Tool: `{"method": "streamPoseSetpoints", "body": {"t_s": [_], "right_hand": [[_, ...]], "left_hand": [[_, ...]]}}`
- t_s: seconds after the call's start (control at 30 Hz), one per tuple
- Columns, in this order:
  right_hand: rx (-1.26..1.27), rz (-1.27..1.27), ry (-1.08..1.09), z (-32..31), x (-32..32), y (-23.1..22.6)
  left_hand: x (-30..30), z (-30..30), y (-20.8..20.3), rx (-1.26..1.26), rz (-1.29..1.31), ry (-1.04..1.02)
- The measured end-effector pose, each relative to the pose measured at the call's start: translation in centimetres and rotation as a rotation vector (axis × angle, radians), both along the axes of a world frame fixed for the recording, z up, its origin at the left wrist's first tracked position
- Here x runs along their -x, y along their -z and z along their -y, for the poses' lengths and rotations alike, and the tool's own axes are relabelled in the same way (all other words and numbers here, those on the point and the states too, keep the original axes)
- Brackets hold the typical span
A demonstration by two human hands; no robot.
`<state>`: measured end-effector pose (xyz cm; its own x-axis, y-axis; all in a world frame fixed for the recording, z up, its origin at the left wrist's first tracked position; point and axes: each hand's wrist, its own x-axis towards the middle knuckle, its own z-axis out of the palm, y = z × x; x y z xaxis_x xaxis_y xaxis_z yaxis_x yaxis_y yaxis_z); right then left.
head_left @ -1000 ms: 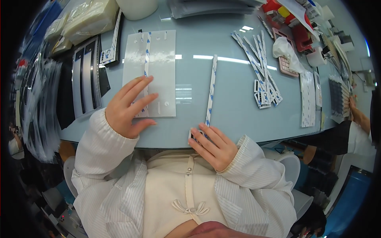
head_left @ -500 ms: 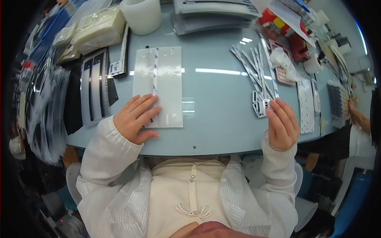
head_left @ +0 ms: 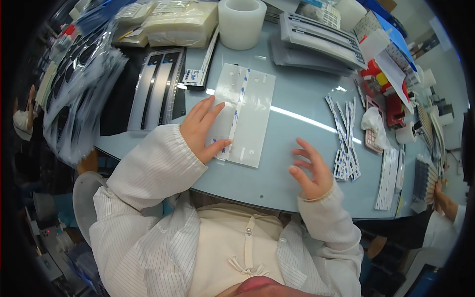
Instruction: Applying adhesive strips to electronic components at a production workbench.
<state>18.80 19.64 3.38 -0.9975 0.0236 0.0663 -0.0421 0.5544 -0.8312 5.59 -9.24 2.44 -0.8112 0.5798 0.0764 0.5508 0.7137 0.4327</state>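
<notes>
A pale translucent plastic sheet [head_left: 255, 119] lies on the table in front of me. A narrow white adhesive strip with blue marks [head_left: 240, 101] runs lengthwise along its middle. My left hand [head_left: 204, 129] is on the sheet's left side, fingers apart, its thumb close to the lower part of the strip. Between the sheet and a loose pile of similar narrow strips [head_left: 347, 143], my right hand [head_left: 314, 171] hovers over the table. Its fingers are spread and I see nothing in them.
Clear plastic sleeves [head_left: 81, 99] hang at the left edge, beside black-and-clear packs [head_left: 157, 89]. Along the back are wrapped pale bundles [head_left: 180, 24], a white roll [head_left: 242, 24] and stacked sleeves [head_left: 321, 42]. A pink calculator [head_left: 372, 140] sits right; another person's hand [head_left: 444, 200] shows beyond.
My right hand has left the strip pile, moved left toward the sheet, and its pinched fingers have spread. My left hand stays on the sheet. The whole view has turned.
</notes>
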Motion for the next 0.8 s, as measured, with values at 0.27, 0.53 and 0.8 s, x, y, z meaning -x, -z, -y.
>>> {"method": "streamPoseSetpoints", "body": {"t_s": [0.27, 0.53, 0.8], "right_hand": [[0.784, 0.347, -0.069, 3.1, 3.5, 1.0], [0.614, 0.298, -0.039, 3.0, 5.5, 1.6], [-0.584, -0.398, -0.426, 6.7, 11.0, 0.9]], "left_hand": [[1.0, -0.8, -0.5, -0.713, 0.754, -0.277], [0.8, -0.5, 0.5, -0.93, 0.542, -0.199], [0.9, 3.8, -3.8, -1.084, 0.068, -0.32]]}}
